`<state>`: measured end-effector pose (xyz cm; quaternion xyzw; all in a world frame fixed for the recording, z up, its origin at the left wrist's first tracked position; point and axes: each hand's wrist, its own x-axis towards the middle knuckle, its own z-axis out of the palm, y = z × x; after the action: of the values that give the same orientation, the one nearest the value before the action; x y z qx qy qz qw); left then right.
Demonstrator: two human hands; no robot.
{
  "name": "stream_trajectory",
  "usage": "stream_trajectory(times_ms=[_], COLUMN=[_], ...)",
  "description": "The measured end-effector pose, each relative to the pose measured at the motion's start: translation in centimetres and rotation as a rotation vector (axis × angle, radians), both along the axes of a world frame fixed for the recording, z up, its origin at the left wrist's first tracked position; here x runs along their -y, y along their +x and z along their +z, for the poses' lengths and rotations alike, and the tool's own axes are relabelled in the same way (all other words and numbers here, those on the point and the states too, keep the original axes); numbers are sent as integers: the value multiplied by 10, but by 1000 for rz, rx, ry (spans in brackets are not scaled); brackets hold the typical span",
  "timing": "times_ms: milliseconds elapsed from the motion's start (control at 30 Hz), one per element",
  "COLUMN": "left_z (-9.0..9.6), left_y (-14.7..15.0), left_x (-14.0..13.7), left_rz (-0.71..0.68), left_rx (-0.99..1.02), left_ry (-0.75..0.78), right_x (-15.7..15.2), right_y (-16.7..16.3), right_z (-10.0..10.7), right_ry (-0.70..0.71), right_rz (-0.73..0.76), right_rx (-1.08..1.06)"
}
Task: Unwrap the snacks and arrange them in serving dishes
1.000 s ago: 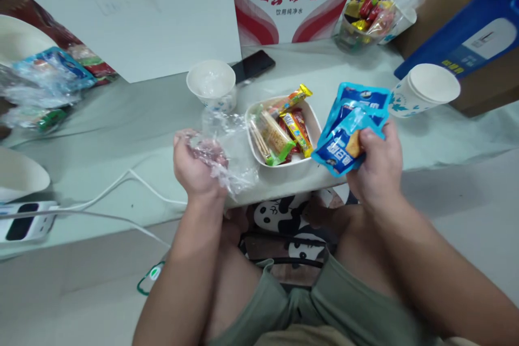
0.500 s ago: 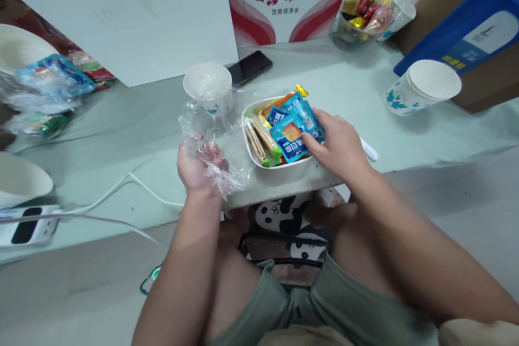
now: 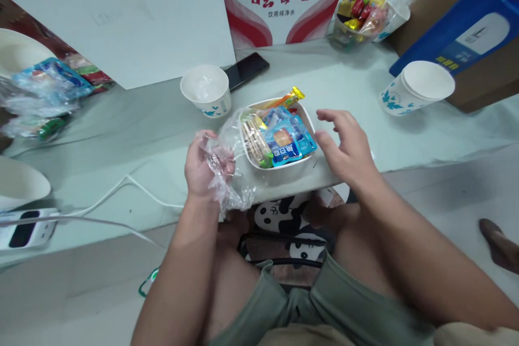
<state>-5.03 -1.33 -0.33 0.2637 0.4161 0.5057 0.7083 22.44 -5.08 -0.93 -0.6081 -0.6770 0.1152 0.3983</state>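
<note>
Looks to be at the filling stage, with blue pouches lying on top of other snacks in the white bowl, beside pale biscuits at the left and a yellow-ended packet poking past the far rim. Set near the front edge of the worktop, between both hands. Gripping crumpled clear plastic in the curled left hand, with loose folds reaching towards the bowl's left side; too see-through to tell how far around. Holding nothing in the right hand, spread wide just beside the right rim, fingers apart. Seems to call next for using that free hand to unfold the plastic, without dragging on the bowl or tipping the pouches off the pile. Worth minding also the paper cup just beyond the plastic, near the phone.
</note>
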Motion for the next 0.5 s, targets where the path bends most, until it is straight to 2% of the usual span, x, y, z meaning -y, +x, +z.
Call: stream_trajectory(times_ms=[100,167,233,300,367,500], left_z=[1,4,6,7,6,1], left_y=[7,13,19,24,25,22], left_x=[5,10,15,19,19,15], left_rz=[-85,-222,-368,-459,-457,-225], left_rx=[30,29,17,-36,-155,-493], left_ry=[38,66,77,80,95,185], right_x=[15,25,31,33,31,26], right_y=[-10,-22,-33,-38,-34,-15], right_z=[8,12,17,21,23,20], right_ry=[-47,-117,-155,-146,-104,-32], right_rz=[214,298,293,216,115,-39], right_rx=[-316,-466,-546,-603,-687,-872])
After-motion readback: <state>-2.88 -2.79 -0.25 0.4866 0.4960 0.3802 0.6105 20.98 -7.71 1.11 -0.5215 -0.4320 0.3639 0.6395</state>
